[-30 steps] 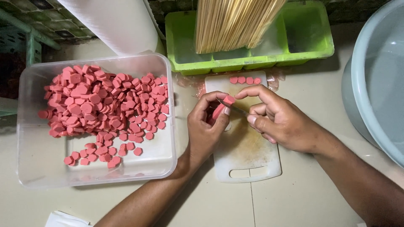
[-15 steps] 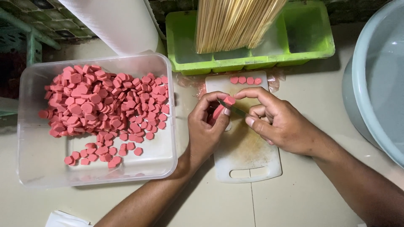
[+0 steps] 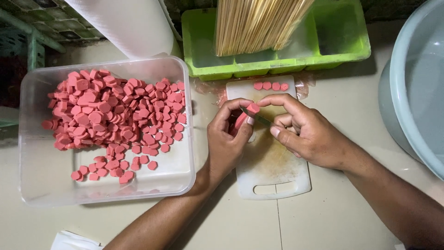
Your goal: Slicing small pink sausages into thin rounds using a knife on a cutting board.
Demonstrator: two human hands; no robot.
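Here we work over a pale, smooth bench (image 3: 333, 222), with a thin seam running down it near the lower middle of the frame. At the centre lies our white cutting board (image 3: 270, 169), its face stained yellowish, the handle slot towards us. Our left hand (image 3: 226, 139) sits over the board's left edge, its fingers curled around a pink sausage piece (image 3: 247, 113), with the thumb and forefinger pinching it near its top end. Our right hand (image 3: 307, 132) is just beside it, fingers narrowed on a thin dark blade (image 3: 260, 118) that touches the sausage piece. Four pink slices (image 3: 270, 86) lie in a row at the board's far edge. At the left of the frame a clear plastic tub (image 3: 46, 185) holds a heap of the same pink slices. At the top a green tray (image 3: 342, 41) holds a bundle of bamboo skewers (image 3: 256, 23). A pale blue basin (image 3: 416, 88) fills the right edge. In the upper left we see a white roll (image 3: 125, 23) and dark patterned tiles (image 3: 69, 32) behind it.
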